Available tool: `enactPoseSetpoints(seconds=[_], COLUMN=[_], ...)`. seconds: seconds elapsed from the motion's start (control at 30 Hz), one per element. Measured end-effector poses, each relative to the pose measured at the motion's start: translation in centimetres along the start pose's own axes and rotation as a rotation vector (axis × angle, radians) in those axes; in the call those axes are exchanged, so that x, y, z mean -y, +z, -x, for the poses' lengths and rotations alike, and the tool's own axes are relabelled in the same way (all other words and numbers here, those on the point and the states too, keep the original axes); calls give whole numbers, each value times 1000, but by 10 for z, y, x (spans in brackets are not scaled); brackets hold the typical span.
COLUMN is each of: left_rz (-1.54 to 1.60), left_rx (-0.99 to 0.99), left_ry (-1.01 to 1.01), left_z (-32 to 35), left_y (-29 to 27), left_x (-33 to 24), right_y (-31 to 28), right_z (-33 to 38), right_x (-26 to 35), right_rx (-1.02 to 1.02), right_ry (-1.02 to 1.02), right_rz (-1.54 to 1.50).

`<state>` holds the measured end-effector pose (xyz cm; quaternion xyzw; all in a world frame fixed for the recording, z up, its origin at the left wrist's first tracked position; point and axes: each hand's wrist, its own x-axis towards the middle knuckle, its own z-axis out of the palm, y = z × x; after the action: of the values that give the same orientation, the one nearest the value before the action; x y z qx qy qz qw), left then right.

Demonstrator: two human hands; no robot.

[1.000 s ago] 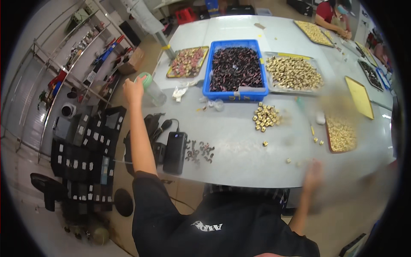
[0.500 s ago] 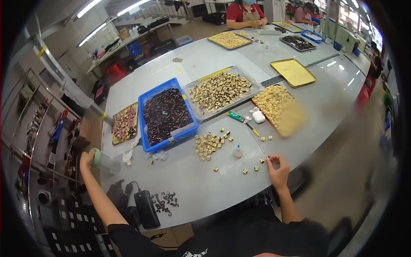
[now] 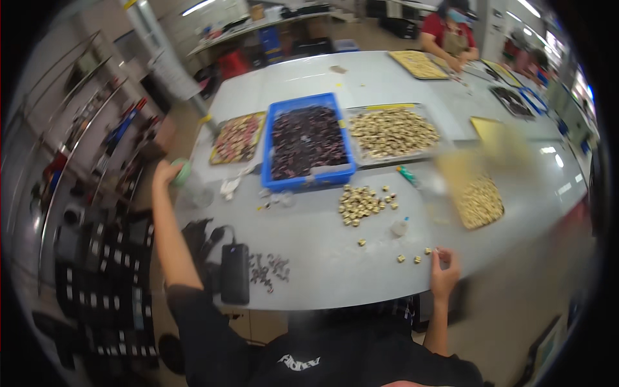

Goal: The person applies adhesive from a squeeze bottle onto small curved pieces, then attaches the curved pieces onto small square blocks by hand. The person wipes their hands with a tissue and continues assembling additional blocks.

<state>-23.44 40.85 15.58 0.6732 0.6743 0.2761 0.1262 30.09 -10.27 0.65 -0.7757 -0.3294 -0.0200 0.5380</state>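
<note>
At the table's left edge, my left hand (image 3: 166, 171) is closed around the green lid (image 3: 183, 171) of a clear container (image 3: 200, 195). The container's see-through body is hard to make out. Near the front edge on the right, my right hand (image 3: 445, 272) pinches with thumb and fingertips. Whatever it holds is too small to name. Beside those fingertips lies a small yellowish cube (image 3: 427, 251), with a few more in a row to its left. A loose heap of such cubes (image 3: 358, 205) lies further back. Between heap and hand stands a small clear bottle (image 3: 400, 226) with a blue tip.
A blue bin (image 3: 353, 169) of dark pieces stands mid-table, flanked by a tray of mixed pieces (image 3: 235, 139) and a tray of cubes (image 3: 394, 131). A black box-shaped device (image 3: 235, 274) and dark curved bits (image 3: 269, 271) lie near the front. Across the table sits another person (image 3: 448, 39).
My view has swung left, so the table's contents sit further right in the picture. Both hands keep about the same places and grips.
</note>
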Motion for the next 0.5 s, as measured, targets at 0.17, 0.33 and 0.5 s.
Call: enactPoseSetpoints(seconds=[0.17, 0.33, 0.5], left_rz=[-99, -194, -302], left_rx=[-11, 5, -10], left_ry=[-44, -78, 2], left_z=[0, 0, 4], left_y=[1, -2, -5], left_x=[0, -8, -16], right_y=[4, 3, 1], right_z=[1, 2, 1], right_x=[-8, -9, -2], right_rx=[-16, -35, -18], right_ry=[21, 41, 37], right_rz=[47, 43, 43])
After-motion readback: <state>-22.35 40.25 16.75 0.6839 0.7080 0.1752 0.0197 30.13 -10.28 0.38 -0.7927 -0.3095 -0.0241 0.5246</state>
